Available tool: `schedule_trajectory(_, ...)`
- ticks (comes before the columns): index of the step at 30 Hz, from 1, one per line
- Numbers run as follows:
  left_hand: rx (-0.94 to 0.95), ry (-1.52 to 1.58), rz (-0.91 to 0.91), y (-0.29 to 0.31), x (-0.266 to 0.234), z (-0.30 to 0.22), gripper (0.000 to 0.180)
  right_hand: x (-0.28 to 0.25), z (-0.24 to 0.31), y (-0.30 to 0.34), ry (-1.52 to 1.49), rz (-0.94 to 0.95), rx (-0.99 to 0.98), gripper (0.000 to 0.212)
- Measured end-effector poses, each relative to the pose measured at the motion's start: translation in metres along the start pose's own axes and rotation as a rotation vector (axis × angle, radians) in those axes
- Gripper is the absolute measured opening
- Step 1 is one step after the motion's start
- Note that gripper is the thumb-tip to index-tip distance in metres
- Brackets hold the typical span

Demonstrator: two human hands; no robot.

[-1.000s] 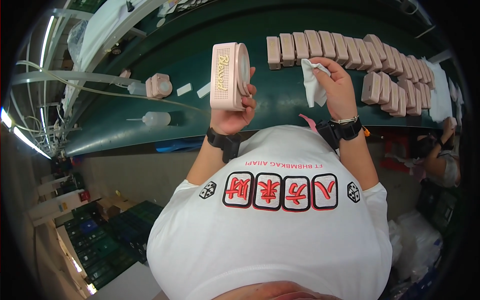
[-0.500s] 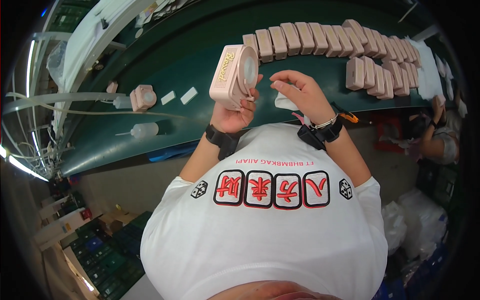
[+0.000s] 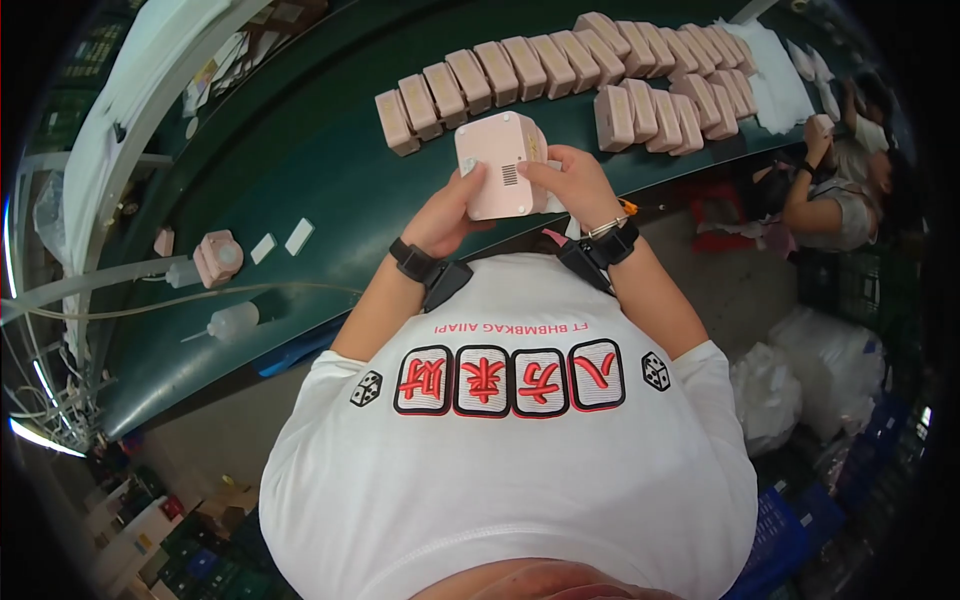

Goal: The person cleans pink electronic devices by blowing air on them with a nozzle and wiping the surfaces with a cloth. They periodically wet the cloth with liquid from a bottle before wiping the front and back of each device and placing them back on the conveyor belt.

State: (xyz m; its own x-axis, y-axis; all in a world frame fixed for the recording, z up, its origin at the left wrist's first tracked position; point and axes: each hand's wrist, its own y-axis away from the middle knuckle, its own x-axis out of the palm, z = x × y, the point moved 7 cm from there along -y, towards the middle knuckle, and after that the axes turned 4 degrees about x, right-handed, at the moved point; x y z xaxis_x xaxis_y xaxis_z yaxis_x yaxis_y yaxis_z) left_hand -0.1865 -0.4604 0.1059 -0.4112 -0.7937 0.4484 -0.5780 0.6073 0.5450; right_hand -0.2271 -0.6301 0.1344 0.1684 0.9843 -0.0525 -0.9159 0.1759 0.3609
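Note:
A pink boxy device with rounded corners is held up over the near edge of the green table, its flat face with small dark vent slots and corner feet toward me. My left hand is closed round its left side, the thumb on that face. Gripping the right side is my right hand, thumb pressed near the slots; its other fingers are mostly hidden. A bit of white cloth shows below the right hand; whether the hand holds it I cannot tell.
Rows of similar pink devices stand at the far side. To the left are a pink device with a round front, two white blocks and a squeeze bottle. White sheeting and another person are at right.
The pink device has turned, its slotted face now toward me instead of its lettered side and round front. My right hand has come in from the right and taken hold of it.

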Motion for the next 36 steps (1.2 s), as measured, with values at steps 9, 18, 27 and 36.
schedule_trajectory(9, 0.185, 0.044, -0.061, 0.014, -0.036, -0.002, 0.04, -0.096, -0.075, -0.08, 0.727, -0.494, -0.073, 0.073)
schedule_trajectory(18, 0.322, 0.138, -0.467, 0.096, -0.172, -0.043, 0.032, -0.109, -0.069, -0.083, 0.849, -0.805, -0.146, 0.044)
schedule_trajectory(27, 0.588, 0.611, -1.375, 0.126, -0.451, -0.125, 0.033, 0.001, -0.115, -0.035, 0.468, -0.077, -0.085, 0.026)
schedule_trajectory(36, -0.425, -1.277, -1.757, 0.144, -0.578, -0.173, 0.051, -0.046, -0.219, 0.063, 0.644, -0.232, 0.414, 0.024)
